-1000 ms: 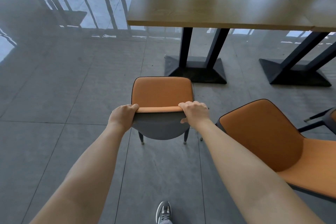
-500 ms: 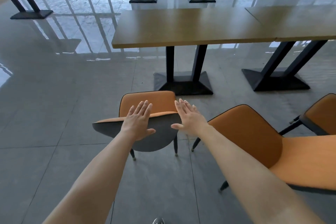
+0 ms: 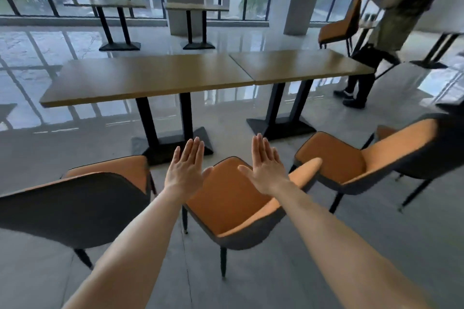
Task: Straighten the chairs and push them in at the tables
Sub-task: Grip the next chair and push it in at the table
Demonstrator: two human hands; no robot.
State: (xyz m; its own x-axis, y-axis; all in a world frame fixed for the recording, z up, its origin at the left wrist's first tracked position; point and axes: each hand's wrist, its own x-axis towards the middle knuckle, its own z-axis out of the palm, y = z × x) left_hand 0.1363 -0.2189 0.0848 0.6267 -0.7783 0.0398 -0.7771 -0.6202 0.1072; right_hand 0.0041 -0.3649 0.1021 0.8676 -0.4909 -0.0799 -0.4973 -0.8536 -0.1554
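Above the middle chair, which stands askew and short of the table, I hold my left hand and right hand flat, spread and empty, apparently ready to take its backrest and square it.

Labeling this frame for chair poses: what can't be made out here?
- Left chair, head view: its dark backrest hides most of the seat, and the left edge cuts it off.
- Middle chair: left hand and right hand, both open, and the forearms cover parts of it.
- Right chair: right side smeared by blur.
- Other person carrying a chair: motion-blurred, cropped at the top.
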